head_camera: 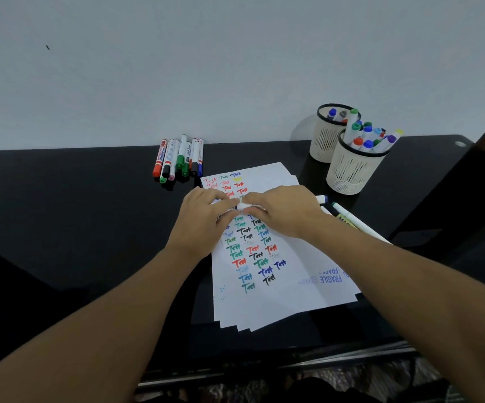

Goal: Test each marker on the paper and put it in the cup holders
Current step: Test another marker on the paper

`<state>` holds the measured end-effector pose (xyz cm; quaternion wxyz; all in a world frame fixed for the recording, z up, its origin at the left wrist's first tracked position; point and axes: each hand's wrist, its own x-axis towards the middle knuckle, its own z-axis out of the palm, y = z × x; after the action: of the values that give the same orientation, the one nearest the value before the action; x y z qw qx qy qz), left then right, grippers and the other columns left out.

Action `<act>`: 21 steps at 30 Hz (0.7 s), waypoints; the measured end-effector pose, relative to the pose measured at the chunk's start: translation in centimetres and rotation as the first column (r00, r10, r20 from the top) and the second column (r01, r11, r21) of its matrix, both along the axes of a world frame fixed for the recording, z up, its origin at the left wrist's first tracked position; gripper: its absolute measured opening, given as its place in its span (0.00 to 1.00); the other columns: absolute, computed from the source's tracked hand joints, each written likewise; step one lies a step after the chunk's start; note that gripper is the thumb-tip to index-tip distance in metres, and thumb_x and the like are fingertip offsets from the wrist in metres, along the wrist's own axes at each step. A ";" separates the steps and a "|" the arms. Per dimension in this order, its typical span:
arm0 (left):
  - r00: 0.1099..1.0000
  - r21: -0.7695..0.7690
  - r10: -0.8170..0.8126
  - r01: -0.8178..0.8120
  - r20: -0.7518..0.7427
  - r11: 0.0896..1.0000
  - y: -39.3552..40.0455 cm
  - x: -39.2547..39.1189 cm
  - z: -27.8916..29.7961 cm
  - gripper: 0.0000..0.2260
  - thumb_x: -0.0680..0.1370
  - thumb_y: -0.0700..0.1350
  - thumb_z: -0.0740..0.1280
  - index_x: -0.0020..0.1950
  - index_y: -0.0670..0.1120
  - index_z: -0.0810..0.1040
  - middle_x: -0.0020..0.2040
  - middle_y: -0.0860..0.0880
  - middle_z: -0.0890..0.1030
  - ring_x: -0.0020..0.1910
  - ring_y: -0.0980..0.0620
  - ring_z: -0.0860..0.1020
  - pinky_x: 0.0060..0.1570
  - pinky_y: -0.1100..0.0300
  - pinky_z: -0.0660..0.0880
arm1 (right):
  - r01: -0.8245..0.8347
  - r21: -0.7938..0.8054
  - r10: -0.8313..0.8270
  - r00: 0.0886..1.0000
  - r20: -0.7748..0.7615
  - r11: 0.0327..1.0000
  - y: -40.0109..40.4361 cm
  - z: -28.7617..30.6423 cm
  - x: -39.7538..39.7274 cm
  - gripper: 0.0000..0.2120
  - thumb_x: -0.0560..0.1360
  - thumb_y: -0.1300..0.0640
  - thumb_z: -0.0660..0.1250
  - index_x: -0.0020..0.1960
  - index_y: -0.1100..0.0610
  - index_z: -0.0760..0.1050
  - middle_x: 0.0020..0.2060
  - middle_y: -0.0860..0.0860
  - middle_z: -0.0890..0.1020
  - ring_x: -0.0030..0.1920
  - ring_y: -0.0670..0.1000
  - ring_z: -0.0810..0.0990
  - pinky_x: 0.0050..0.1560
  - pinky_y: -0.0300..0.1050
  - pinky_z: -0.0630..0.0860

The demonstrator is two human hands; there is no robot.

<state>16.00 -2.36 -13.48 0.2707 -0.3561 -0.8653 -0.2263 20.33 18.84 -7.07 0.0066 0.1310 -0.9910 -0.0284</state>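
Holding one white-barrelled marker [245,206] between both hands over the upper middle of the paper [288,286] — long axis lying roughly left to right, across the body. Left hand [206,216] curling its fingers round the left end, right hand [282,209] pinching the right end with fingers bent over the barrel; both closed on the same marker, touching or nearly touching each other at its middle. Probably pulling the cap off or pressing it back on, though which of the two cannot be told, the tip and cap being hidden by fingers. Both hands equally near the marker; the right hand sitting nearer the cup holders, so likely the one for dropping it in.

Standing well to the right and farther back: the near cup holder [352,173] crowded with markers, caps up, and the far cup holder [322,141] just behind it, touching or almost touching, with fewer inside. Waiting at the back, left of the paper: a row of untested markers [178,158] lying side by side, caps toward the person. Lying just right of the right wrist, partly on the sheets: a few loose markers [349,215].

Covering the top sheet: columns of "Test" in red, green, blue and black. Resting under it all — a glossy black tabletop [75,199], pushed against a plain pale wall [177,68].
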 end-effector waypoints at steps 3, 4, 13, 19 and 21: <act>1.000 0.005 -0.006 0.006 0.017 1.000 -0.1 0.0 0.0 0.09 0.79 0.47 0.71 0.57 0.47 0.85 0.53 0.49 0.82 0.52 0.47 0.77 0.56 0.50 0.72 | 0.004 0.002 -0.004 0.999 0.047 1.000 -0.4 -0.1 0.4 0.23 0.84 0.34 0.48 0.72 0.42 0.68 0.49 0.48 0.83 0.49 0.51 0.81 0.45 0.49 0.79; 1.000 0.006 -0.009 0.009 0.024 1.000 0.0 0.1 0.0 0.08 0.79 0.46 0.72 0.56 0.46 0.85 0.53 0.49 0.82 0.53 0.47 0.77 0.56 0.50 0.73 | 0.010 -0.008 -0.010 0.999 0.051 1.000 -0.6 0.0 0.6 0.23 0.84 0.35 0.48 0.72 0.43 0.67 0.49 0.49 0.83 0.49 0.51 0.81 0.46 0.49 0.79; 0.980 0.040 0.037 -0.046 0.194 0.998 0.0 0.7 0.4 0.08 0.79 0.45 0.72 0.56 0.45 0.84 0.57 0.47 0.80 0.58 0.46 0.74 0.57 0.47 0.75 | 0.195 -0.324 -0.177 0.981 0.084 0.926 0.3 1.2 2.8 0.22 0.82 0.63 0.58 0.71 0.47 0.59 0.48 0.53 0.79 0.43 0.53 0.80 0.44 0.57 0.81; 0.949 0.014 0.062 -0.070 0.309 0.997 -0.3 1.4 1.3 0.25 0.77 0.58 0.70 0.71 0.49 0.77 0.66 0.49 0.77 0.64 0.47 0.72 0.64 0.45 0.72 | 0.360 -0.784 -0.352 0.916 0.193 0.505 1.0 1.8 5.3 0.16 0.85 0.60 0.56 0.59 0.50 0.81 0.57 0.47 0.81 0.50 0.47 0.84 0.55 0.49 0.82; 0.938 -0.061 0.095 -0.080 0.332 0.995 -0.3 1.9 1.8 0.31 0.76 0.66 0.64 0.75 0.53 0.71 0.71 0.47 0.73 0.70 0.45 0.70 0.69 0.42 0.68 | 0.395 -0.877 -0.353 0.890 0.290 0.275 0.8 1.8 6.2 0.16 0.84 0.61 0.56 0.61 0.49 0.81 0.56 0.46 0.81 0.50 0.46 0.85 0.58 0.49 0.82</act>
<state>17.87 -2.70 -11.66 0.1215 -0.2798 -0.9186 -0.2511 26.56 19.63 -5.23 0.0527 -0.1306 -0.8375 0.5279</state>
